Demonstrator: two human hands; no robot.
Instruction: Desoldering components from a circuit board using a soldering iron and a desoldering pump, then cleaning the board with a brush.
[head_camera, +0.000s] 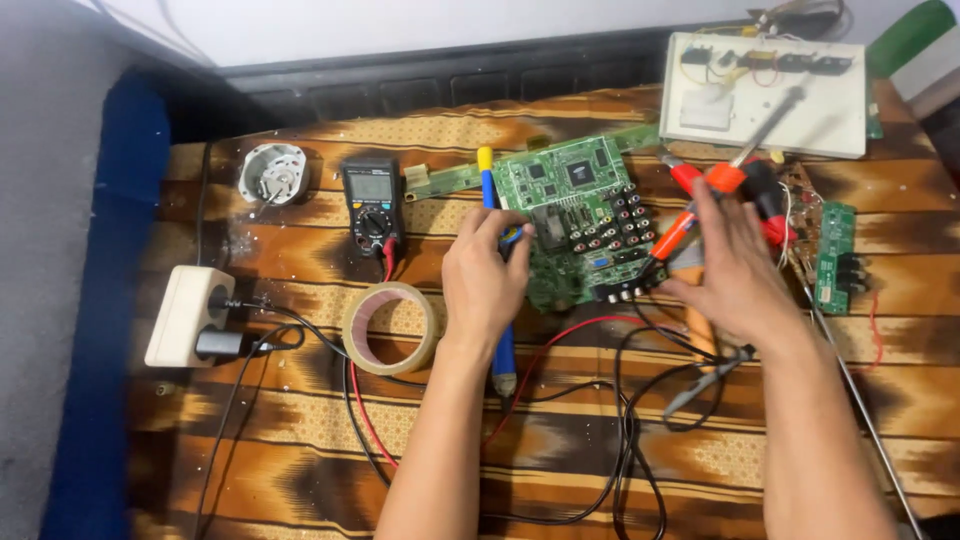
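A green circuit board (575, 200) with rows of round connectors lies on the patterned cloth. My left hand (485, 275) rests at its left edge, with finger and thumb pinched on a small blue item (512, 237). Beneath that hand runs a long blue tool with a yellow end (486, 170), lying flat. My right hand (735, 270) grips an orange-handled iron (722, 180). The iron's dark tip touches the connectors at the board's lower right corner (648, 268). A red-handled tool (770, 210) lies behind my right hand.
A black multimeter (372, 200) with red and black leads sits left of the board. Near it are a tape roll (390, 328), a white plug adapter (185, 315) and a round motor part (272, 172). A white board (765, 95) and a small green board (833, 255) lie at the right.
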